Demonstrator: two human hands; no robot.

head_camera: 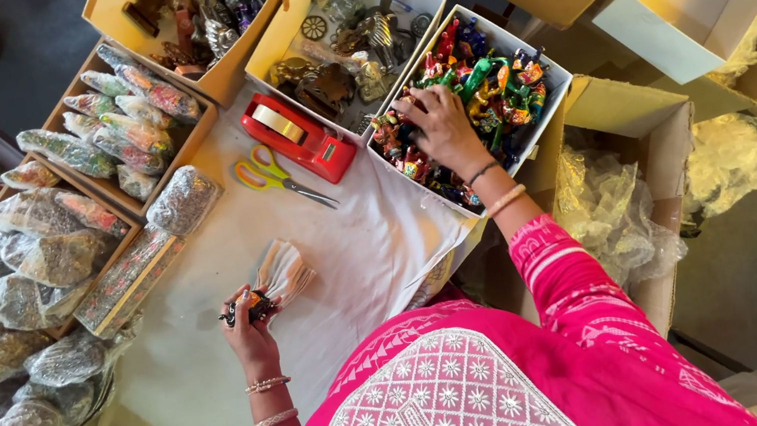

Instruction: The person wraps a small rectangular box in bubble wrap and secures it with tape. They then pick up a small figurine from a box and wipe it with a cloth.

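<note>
I look down from the head camera and see both arms in pink sleeves with bangles at the wrists.

My right arm stretches up and away from me, out over the white box of painted toy figures [521, 89]. The right hand [442, 127] lies palm down in that box, with its fingers spread a little and dipped in among the bright red, green and blue figures. It touches them, but I cannot tell if it has picked one up.

My left arm is bent and comes up from the bottom of the view. The left hand [251, 326] rests low on the worktop [205, 271], which has a white cloth over it. This hand is curled shut around a small dark figure [247, 308] with a bit of orange on it. The figure lies almost flat, with its long side going left to right and its dark end poking out to the left of the fingers. A folded sheet of thin wrap [282, 271] fans out from the hand toward the upper right.

Above that hand lie the yellow-handled scissors [269, 173], with their blades pointing down to the right. Just beside them is the red tape holder [298, 138]. On the left are trays of bubble-wrapped bundles [59, 243]. A box of metal figures [341, 41] sits beside the toy box.
</note>
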